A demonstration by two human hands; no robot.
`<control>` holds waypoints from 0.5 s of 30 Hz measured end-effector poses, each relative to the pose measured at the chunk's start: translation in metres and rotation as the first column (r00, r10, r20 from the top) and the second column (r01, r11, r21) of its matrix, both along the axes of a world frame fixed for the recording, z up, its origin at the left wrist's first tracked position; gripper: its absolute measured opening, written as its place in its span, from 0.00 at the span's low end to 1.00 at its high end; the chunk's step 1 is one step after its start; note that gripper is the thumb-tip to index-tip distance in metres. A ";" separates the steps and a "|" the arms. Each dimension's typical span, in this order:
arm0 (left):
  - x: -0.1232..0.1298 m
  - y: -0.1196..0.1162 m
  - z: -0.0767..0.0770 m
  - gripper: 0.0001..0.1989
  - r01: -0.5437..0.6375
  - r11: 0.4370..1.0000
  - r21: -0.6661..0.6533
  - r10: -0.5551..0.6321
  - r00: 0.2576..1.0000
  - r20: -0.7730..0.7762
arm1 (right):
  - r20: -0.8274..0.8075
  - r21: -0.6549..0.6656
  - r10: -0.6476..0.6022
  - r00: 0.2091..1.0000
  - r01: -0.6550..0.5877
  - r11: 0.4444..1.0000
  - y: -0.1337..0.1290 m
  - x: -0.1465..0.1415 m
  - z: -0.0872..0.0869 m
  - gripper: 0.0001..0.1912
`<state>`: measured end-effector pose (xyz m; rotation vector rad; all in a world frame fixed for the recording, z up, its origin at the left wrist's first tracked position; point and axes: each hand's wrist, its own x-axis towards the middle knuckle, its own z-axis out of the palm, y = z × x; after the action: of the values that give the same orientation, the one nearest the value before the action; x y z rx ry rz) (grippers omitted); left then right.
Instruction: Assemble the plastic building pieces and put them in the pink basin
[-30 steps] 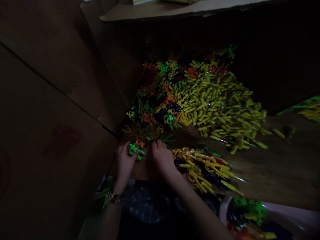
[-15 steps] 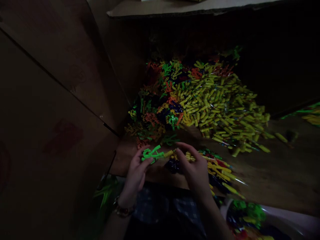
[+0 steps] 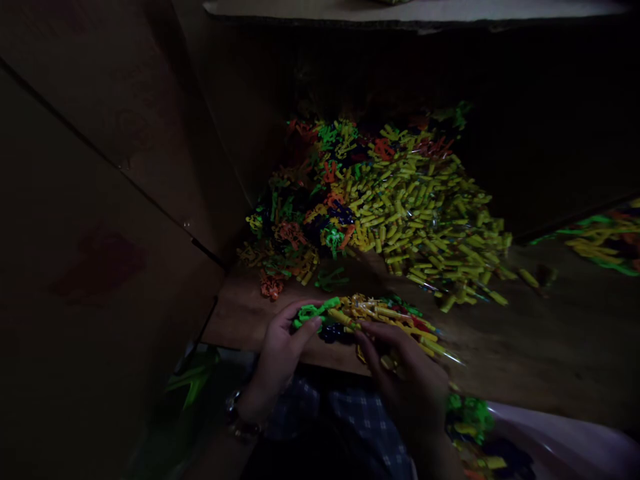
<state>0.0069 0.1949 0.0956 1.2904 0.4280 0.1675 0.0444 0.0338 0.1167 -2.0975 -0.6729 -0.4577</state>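
Note:
My left hand point(image 3: 281, 345), wearing a wristwatch, is closed on a bright green openwork plastic piece point(image 3: 314, 311), pinched between thumb and fingers. Against the right end of this piece sits a short yellow plastic tube point(image 3: 341, 317); dim light hides whether the two are joined. My right hand point(image 3: 413, 367) pinches the tube's other end with thumb and fingertips. More yellow bits point(image 3: 389, 363) show under its curled fingers. Just behind both hands, a small heap of yellow, red and green pieces with clear tips point(image 3: 407, 321) lies on the wooden table point(image 3: 520, 347).
A large pile of yellow tubes point(image 3: 425, 213) covers the table's back, with mixed coloured plastic pieces point(image 3: 293, 233) at its left. Cardboard point(image 3: 100, 200) walls the left side. A pale tub point(image 3: 545, 427) with coloured pieces stands front right. More pieces point(image 3: 600, 243) lie far right.
My right hand has come down and turned, and the yellow tube now slants down to the right. My left hand keeps the green piece. The whole view has shifted slightly.

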 end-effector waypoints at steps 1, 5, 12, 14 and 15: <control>0.000 0.002 0.000 0.11 0.021 1.000 0.017 -0.021 1.000 0.001 | 0.022 -0.014 0.011 1.000 -0.011 1.000 -0.001 0.000 0.000 0.07; -0.001 0.009 0.000 0.11 0.188 0.979 -0.077 -0.192 0.980 -0.046 | -0.089 0.015 0.011 0.996 -0.009 1.000 -0.008 0.002 -0.003 0.05; 0.026 0.000 -0.016 0.16 0.353 0.905 0.237 -0.354 0.934 -0.042 | -0.554 -0.014 -0.220 0.803 0.256 0.967 -0.054 0.018 -0.021 0.17; 0.045 -0.001 -0.023 0.17 0.233 0.743 0.627 -0.263 0.964 -0.047 | -0.529 -0.122 -0.372 0.763 0.365 0.923 -0.070 0.023 -0.025 0.23; 0.055 -0.001 -0.026 0.16 0.185 0.579 0.794 -0.223 0.973 -0.065 | -0.499 -0.186 -0.441 0.746 0.405 0.895 -0.076 0.026 -0.026 0.27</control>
<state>0.0615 0.1941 0.0699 2.2252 0.1404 0.1994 0.0703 -0.0424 0.0910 -2.2972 0.1286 -0.0725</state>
